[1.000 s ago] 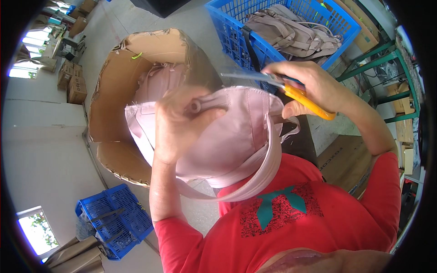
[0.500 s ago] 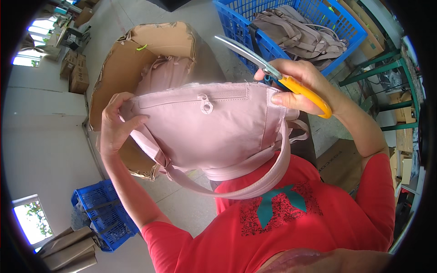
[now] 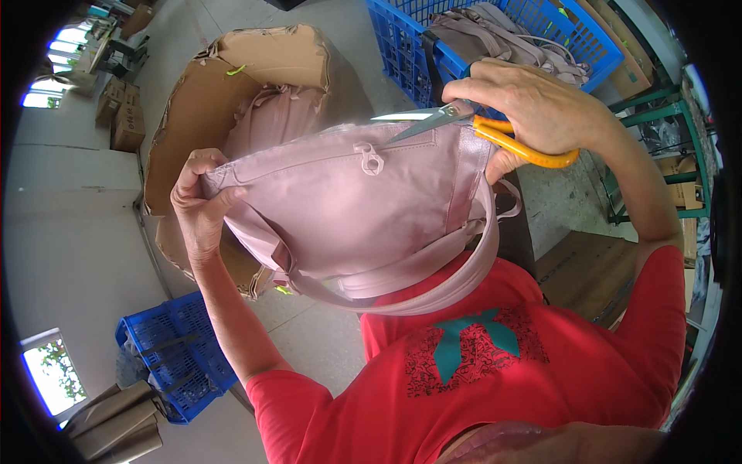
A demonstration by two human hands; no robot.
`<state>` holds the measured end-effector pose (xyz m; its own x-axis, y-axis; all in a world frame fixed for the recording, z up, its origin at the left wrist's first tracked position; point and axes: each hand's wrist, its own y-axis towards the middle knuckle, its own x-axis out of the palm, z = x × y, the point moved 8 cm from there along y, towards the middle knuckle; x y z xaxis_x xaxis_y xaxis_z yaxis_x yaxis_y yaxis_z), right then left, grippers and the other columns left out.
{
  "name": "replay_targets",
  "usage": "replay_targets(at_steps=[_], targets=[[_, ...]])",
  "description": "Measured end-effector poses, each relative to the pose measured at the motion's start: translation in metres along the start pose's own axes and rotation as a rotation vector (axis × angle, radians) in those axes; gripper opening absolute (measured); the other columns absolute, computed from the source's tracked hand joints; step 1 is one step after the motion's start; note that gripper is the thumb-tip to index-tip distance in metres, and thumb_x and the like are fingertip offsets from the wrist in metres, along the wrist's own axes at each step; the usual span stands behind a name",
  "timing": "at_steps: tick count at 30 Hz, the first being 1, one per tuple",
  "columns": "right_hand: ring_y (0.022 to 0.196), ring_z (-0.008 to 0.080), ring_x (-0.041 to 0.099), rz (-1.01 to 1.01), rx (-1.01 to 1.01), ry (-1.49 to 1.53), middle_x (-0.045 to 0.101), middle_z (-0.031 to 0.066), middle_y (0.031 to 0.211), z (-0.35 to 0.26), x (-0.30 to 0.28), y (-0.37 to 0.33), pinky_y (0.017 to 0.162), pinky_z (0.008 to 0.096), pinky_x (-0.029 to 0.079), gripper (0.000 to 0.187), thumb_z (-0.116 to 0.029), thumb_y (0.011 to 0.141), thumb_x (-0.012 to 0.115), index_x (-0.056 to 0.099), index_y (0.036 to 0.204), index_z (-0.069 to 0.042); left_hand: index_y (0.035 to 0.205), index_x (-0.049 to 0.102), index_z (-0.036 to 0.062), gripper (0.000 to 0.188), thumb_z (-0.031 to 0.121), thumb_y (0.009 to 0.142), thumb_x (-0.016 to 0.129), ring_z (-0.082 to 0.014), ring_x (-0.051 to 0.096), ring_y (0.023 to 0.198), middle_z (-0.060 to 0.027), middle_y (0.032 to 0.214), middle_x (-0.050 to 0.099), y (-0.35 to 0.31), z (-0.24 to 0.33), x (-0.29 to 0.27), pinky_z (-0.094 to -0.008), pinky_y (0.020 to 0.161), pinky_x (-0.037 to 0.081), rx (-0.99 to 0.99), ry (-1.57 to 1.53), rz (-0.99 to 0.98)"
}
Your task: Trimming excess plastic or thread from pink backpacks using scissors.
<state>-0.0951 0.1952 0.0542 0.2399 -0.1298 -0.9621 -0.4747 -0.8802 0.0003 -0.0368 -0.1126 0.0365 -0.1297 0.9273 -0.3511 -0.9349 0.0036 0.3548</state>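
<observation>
I hold a pale pink bag (image 3: 355, 209) up in front of my chest, its strap looping down toward my red shirt. My left hand (image 3: 199, 203) pinches the bag's left top corner. My right hand (image 3: 533, 104) grips yellow-handled scissors (image 3: 464, 124) at the bag's upper right edge. Their steel blades point left along the top seam, above a small zipper pull ring (image 3: 371, 162).
A large open cardboard box (image 3: 224, 100) with another pink bag inside stands behind the held bag. A blue crate (image 3: 502, 39) of finished bags is at the top right, a second blue crate (image 3: 174, 359) at the lower left. Green metal frames (image 3: 657, 131) stand at the right.
The bag has turned and spread wider, with my left hand shifted from its middle to the left corner. The scissors have dropped to the bag's top edge.
</observation>
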Motion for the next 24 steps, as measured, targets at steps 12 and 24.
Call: replay_targets(at_steps=[12, 24], targets=[[0.058, 0.0285, 0.052, 0.028, -0.128, 0.139, 0.050, 0.0112, 0.062, -0.004, 0.014, 0.018, 0.054, 0.0356, 0.039, 0.048, -0.042, 0.065, 0.070, 0.046, 0.080, -0.003, 0.076, 0.053, 0.0054, 0.037, 0.004, 0.050, 0.078, -0.0112, 0.045, 0.077, -0.0008, 0.082, 0.051, -0.014, -0.009, -0.010, -0.0215, 0.070, 0.035, -0.049, -0.045, 0.105], [0.064, 0.0314, 0.055, 0.026, -0.177, 0.033, 0.053, 0.0138, 0.070, -0.017, 0.005, 0.031, 0.057, 0.0389, 0.041, 0.051, -0.041, 0.065, 0.071, 0.047, 0.086, -0.002, 0.076, 0.054, 0.0057, 0.038, 0.004, 0.047, 0.079, -0.0119, 0.046, 0.077, -0.0013, 0.082, 0.051, -0.020, -0.002, -0.009, -0.0220, 0.070, 0.036, -0.018, -0.007, 0.115]])
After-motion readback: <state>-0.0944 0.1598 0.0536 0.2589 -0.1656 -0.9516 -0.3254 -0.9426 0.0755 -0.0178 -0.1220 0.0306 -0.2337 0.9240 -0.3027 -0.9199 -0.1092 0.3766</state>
